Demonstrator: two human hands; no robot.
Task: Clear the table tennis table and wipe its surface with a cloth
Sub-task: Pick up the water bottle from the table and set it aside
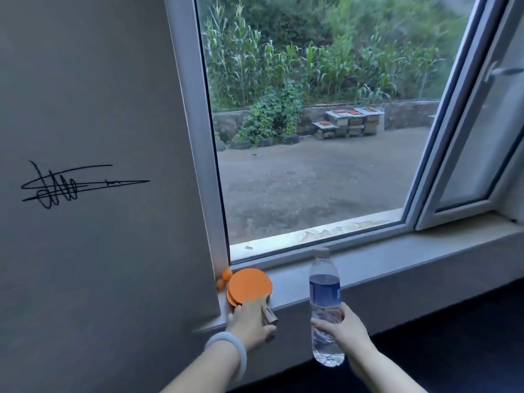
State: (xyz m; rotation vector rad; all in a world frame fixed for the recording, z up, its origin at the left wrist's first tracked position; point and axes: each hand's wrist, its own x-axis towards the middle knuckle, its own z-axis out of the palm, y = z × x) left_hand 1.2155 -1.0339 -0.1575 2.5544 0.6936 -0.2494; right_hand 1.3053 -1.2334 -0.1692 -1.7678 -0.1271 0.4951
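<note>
My left grip (pixel 249 319) is curled over the handles of the orange paddles (pixel 250 285), holding them where the handles jut off the front edge of the windowsill (pixel 397 275). There look to be two paddles stacked, the upper round face lying flat on the sill just beyond my knuckles, with the rim of a second one showing under it on the side toward the wall. Past the paddles, tucked into the corner where the window frame (pixel 198 137) meets the sill, sit two small orange balls (pixel 225 278), one a little farther from me than the other; they are beside the paddle edge, and I cannot tell whether they touch it. A pale bangle (pixel 229 350) rings my left wrist.

My right grip (pixel 338 327) is clamped around the lower half of a clear water bottle (pixel 324 304), fingers wrapped round its front, holding it upright with a slight lean. Its blue label sits just above my fingers, the cap is on, and the bottom hangs below my hand in front of the sill's face, so the bottle stands on nothing. The bottle is well to the right of the paddles.

Left of my left grip the grey wall (pixel 99 80) carries a black scribbled signature (pixel 71 184). Beyond the glass are a dirt yard and green plants.
</note>
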